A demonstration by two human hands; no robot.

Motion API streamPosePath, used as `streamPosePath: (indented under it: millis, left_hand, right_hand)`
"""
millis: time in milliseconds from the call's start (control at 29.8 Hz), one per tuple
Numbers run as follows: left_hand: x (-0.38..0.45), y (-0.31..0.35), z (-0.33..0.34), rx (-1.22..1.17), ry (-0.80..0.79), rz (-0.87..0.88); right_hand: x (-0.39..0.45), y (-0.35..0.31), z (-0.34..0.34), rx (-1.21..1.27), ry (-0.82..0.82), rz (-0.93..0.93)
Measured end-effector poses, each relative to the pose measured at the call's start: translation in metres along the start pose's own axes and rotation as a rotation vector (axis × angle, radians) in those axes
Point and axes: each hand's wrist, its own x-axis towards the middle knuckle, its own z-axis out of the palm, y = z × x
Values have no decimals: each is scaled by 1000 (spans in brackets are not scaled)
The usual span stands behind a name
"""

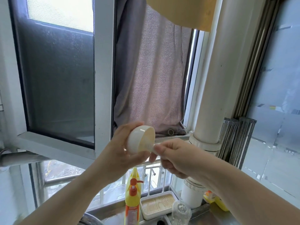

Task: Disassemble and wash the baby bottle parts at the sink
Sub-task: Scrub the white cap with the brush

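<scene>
A: Grips? 
B: The left hand (123,148) cups the white bottle cap (141,139); the right hand (175,155) pinches a pale silicone piece (152,147) at its rim.

A: Progress? 
B: Disassembly appears underway. A clear bottle (181,211) stands below near the sink; washing seemingly remains.

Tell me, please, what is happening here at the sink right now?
A person holds a white bottle cap up in the left hand, while the right hand pinches a small pale part at its rim. Below, a clear bottle stands beside a white tray and a yellow soap dispenser.
</scene>
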Motion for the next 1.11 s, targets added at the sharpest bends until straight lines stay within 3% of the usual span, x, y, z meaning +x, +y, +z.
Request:
streamPosePath:
  millis: [67, 134, 235, 369, 672, 739, 806, 873, 907, 974, 1108]
  left_hand:
    - [1, 1, 0, 39, -38, 70]
    - [2, 3, 0, 16, -37, 66]
    - [4, 10, -3, -159, -71, -49]
    - [9, 24, -12, -478, -168, -200]
    - [17, 27, -20, -280, -200, -264]
    - [14, 23, -19, -233, -183, -274]
    - [11, 20, -15, -232, -186, -282]
    - [9, 20, -13, -235, -160, -264]
    - [9, 18, -12, -220, -138, -241]
    - [9, 17, -11, -171, -104, -187]
    - [3, 15, -11, -170, -66, -120]
  right_hand:
    - [1, 0, 3, 128, 44, 2]
    - [2, 1, 5, 62, 90, -59]
    - [1, 3, 2, -149, 154, -159]
    - [1, 3, -2, -240, 141, -210]
    - [-6, 2, -5, -434, 134, -199]
    - [-9, 5, -5, -718, 262, -271]
    - [-10, 12, -10, -1124, 511, -405]
    - [-9, 15, -7, -1248, 702, -473]
    - [-7, 18, -4, -1239, 737, -491]
    - [-4, 21, 4, -1018, 609, -461]
    - [-12, 13, 12, -150, -1, -52]
